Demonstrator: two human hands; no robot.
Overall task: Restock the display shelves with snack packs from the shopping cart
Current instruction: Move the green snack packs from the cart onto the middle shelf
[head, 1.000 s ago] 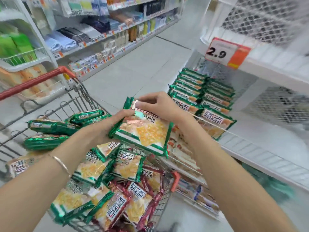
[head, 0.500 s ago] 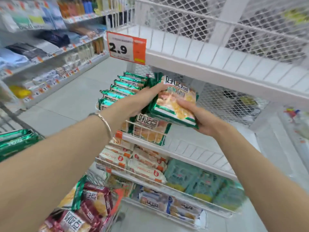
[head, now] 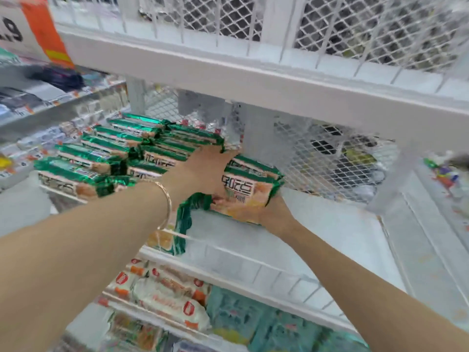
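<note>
Both my hands hold a small stack of green-edged snack packs point(head: 247, 189) low over the white middle shelf point(head: 317, 224). My left hand point(head: 203, 171) presses on the stack's top and left side. My right hand point(head: 275, 212) cups it from below on the right. Rows of the same green snack packs point(head: 121, 151) fill the shelf's left part, right beside my left hand. Another pack point(head: 177, 232) stands against the shelf's front rail. The shopping cart is out of view.
The upper shelf's white front beam point(head: 253, 80) hangs close above my hands, and wire mesh point(head: 330, 161) closes the back. An orange price tag point(head: 33, 29) is at top left. The lower shelf holds white-and-orange packs point(head: 165, 295) and teal packs point(head: 253, 323). An aisle shelf point(head: 50, 105) runs far left.
The hands carried the snack packs from above the cart up and forward into the middle shelf, down beside the stocked rows. The view swung right; the cart left the frame.
</note>
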